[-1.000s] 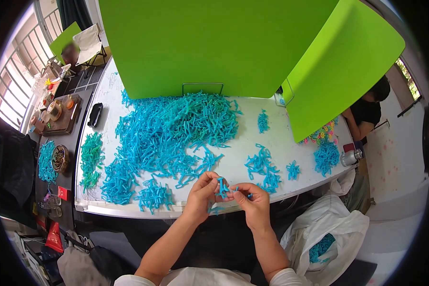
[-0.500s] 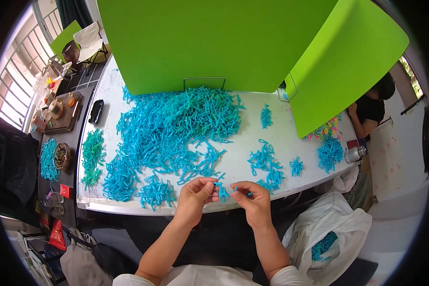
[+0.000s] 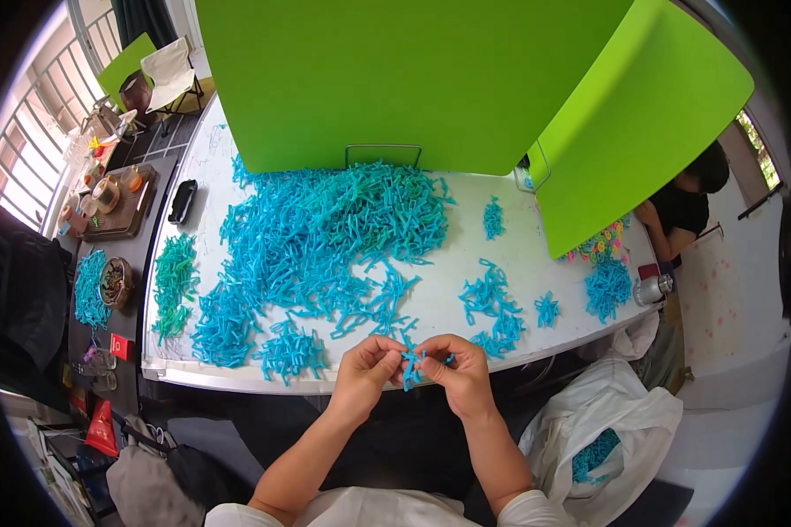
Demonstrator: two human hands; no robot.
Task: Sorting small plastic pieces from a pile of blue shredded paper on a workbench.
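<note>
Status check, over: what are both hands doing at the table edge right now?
Left hand and right hand together, pinching small blue strip bundle. Big blue pile on white table beyond. Nothing between.

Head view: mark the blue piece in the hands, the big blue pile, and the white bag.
blue piece (image 3: 410, 369), head view, strands showing between both hands.
big blue pile (image 3: 325, 233), head view, dense middle of the heap.
white bag (image 3: 628, 408), head view, upper fold.
</note>
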